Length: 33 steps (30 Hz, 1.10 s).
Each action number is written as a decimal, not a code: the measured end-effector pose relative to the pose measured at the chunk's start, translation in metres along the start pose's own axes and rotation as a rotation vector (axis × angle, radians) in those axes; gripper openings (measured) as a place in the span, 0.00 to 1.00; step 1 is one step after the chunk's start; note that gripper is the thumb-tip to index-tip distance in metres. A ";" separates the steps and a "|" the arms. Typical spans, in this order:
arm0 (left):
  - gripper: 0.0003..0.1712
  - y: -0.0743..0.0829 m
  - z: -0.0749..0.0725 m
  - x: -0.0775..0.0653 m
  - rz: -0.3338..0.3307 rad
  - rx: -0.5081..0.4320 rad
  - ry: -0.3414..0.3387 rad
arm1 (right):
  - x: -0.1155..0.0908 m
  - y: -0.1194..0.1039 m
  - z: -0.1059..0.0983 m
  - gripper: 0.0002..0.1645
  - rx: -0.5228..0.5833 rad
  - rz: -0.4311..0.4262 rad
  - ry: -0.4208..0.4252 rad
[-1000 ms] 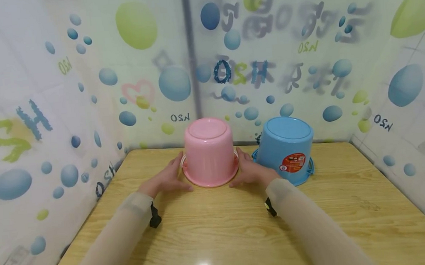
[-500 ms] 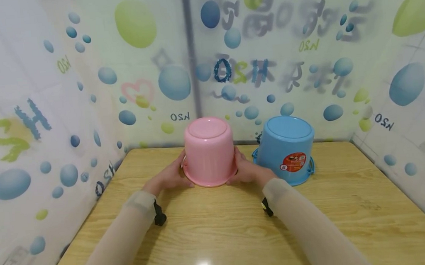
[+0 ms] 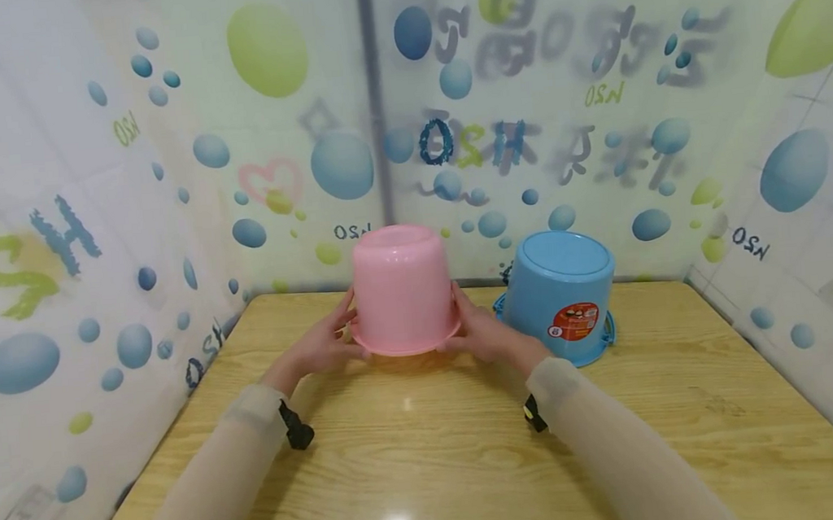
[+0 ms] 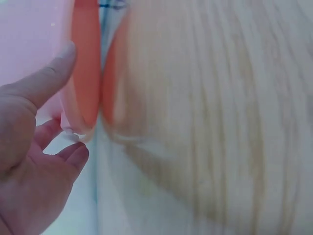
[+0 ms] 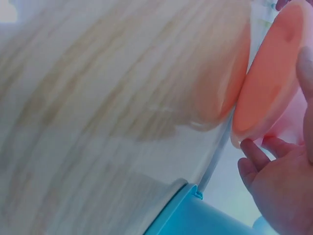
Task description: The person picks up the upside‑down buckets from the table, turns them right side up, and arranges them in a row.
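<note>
An upside-down pink bucket point(image 3: 402, 294) is between my two hands at the back of the table. My left hand point(image 3: 323, 341) grips its left side at the rim, thumb on the near side and fingers around by the handle mount. On the right side my right hand point(image 3: 491, 327) holds the rim in a like way. In both wrist views the bucket's orange-lit open mouth point(image 5: 271, 73) shows, its near rim raised off the tabletop. Part of the far rim is hidden.
A blue bucket point(image 3: 532, 292) with a red label point(image 3: 574, 321) stands upside down just right of my right hand. The wooden table point(image 3: 417, 456) meets a patterned curtain point(image 3: 335, 70) at the back and sides.
Both hands have closed in on the pink bucket's rim from the sides. The bucket has come up off the table, shifted slightly left and tilted. The blue bucket has stayed put.
</note>
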State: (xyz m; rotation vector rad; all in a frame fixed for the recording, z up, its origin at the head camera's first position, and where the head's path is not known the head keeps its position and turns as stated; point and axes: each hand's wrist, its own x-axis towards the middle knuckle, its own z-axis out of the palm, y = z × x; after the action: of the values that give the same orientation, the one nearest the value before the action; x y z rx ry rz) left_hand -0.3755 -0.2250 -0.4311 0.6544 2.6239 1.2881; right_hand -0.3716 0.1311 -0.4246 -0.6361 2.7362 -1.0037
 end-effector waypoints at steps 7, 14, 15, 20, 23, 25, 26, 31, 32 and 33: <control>0.66 0.005 -0.007 -0.008 -0.016 -0.029 0.004 | -0.008 -0.002 -0.005 0.75 0.078 0.010 0.001; 0.61 0.013 -0.009 -0.015 -0.027 0.014 0.048 | -0.014 -0.003 -0.006 0.72 0.066 0.026 0.046; 0.60 0.014 -0.010 -0.015 -0.025 0.020 0.058 | -0.015 -0.004 -0.007 0.71 0.066 0.035 0.055; 0.56 0.019 -0.011 -0.017 -0.020 0.034 0.109 | -0.018 -0.006 -0.007 0.64 0.097 0.047 0.114; 0.55 0.022 -0.011 -0.019 -0.013 0.019 0.144 | -0.019 -0.008 -0.008 0.61 0.113 0.016 0.151; 0.54 0.024 -0.011 -0.019 -0.007 0.001 0.159 | -0.018 -0.009 -0.008 0.60 0.131 -0.009 0.167; 0.54 0.025 -0.010 -0.020 -0.007 -0.011 0.165 | -0.018 -0.010 -0.008 0.59 0.146 -0.025 0.171; 0.51 0.028 -0.009 -0.022 -0.012 -0.078 0.195 | -0.017 -0.010 -0.007 0.56 0.220 -0.083 0.172; 0.50 0.029 -0.008 -0.023 -0.004 -0.084 0.200 | -0.017 -0.010 -0.007 0.56 0.227 -0.091 0.173; 0.49 0.030 -0.008 -0.023 0.002 -0.089 0.206 | -0.017 -0.010 -0.007 0.56 0.231 -0.096 0.174</control>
State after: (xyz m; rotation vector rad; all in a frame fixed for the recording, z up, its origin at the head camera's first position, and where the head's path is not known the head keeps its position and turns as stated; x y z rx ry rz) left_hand -0.3481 -0.2254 -0.4041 0.5361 2.7040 1.5398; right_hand -0.3552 0.1360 -0.4124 -0.6741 2.6950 -1.4351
